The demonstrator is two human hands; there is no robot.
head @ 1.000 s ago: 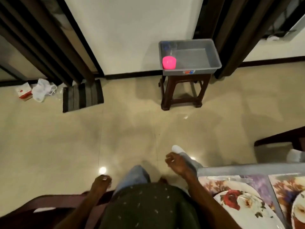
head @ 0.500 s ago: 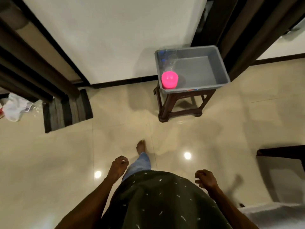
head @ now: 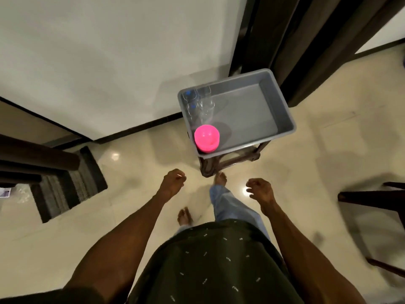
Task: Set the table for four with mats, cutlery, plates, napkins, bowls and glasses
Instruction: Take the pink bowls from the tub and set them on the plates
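A grey plastic tub (head: pixel 282 110) sits on a dark wooden stool (head: pixel 219 165) by the wall. In its near left corner stands a pink bowl (head: pixel 206 137). Behind the bowl stand several clear glasses (head: pixel 200 102). My left hand (head: pixel 173 181) hangs in front of me, below and left of the tub, fingers loosely curled and holding nothing. My right hand (head: pixel 259 189) is raised just below the stool, fingers relaxed and spread, also holding nothing. Both hands are apart from the tub.
A striped floor mat (head: pixel 65 187) lies at the left beside dark door frames. A dark chair (head: pixel 372 200) stands at the right edge. Dark curtains (head: pixel 306 40) hang behind the tub. My bare feet stand on glossy beige tiles (head: pixel 131 172) just short of the stool.
I have walked away from the dining table to the stool; the tub is now much closer. Both hands have risen in front of me. The table has left the view.
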